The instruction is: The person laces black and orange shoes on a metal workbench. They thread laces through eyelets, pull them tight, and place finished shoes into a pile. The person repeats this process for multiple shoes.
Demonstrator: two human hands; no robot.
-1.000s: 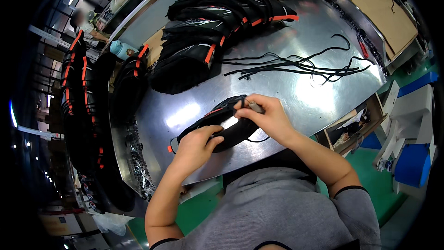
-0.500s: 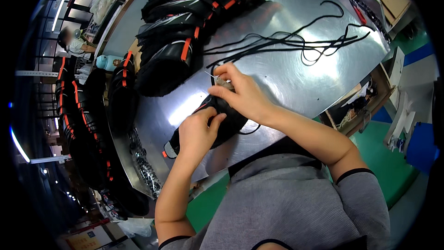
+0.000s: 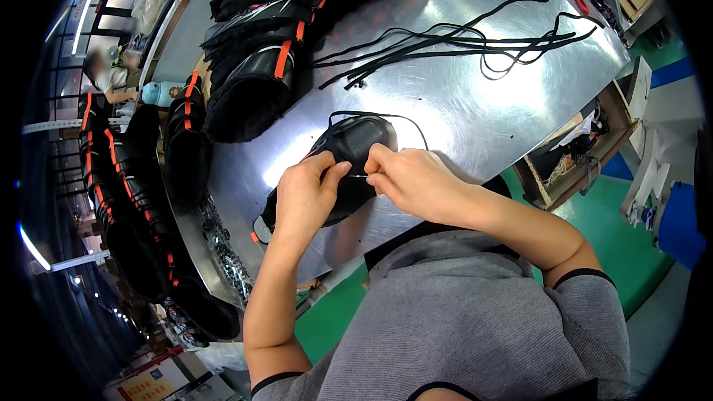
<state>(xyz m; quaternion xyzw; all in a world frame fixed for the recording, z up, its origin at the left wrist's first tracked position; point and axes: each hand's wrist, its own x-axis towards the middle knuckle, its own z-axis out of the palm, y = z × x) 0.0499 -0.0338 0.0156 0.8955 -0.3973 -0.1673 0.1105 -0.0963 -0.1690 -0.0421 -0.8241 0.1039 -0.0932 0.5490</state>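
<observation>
A black shoe with red-orange trim lies on the metal table in front of me, its rounded toe pointing away. A black shoelace runs from its front and loops out to the right. My left hand is closed in a pinch at the shoe's left side, over the lacing area. Just right of it, my right hand is closed over the shoe's right side. From its fingertips a thin, bright needle-like tool reaches toward my left fingers; the rest of it is hidden in the hand.
Several black laces lie loosely across the table's far side. A row of black fur-lined shoes stands at the far left, with more shoes beyond the left edge. An open drawer juts out at right. A person sits in the background.
My right hand has come down and toward me from beyond the shoe, uncovering the toe and the lace loop. The left hand still pinches at the shoe's side.
</observation>
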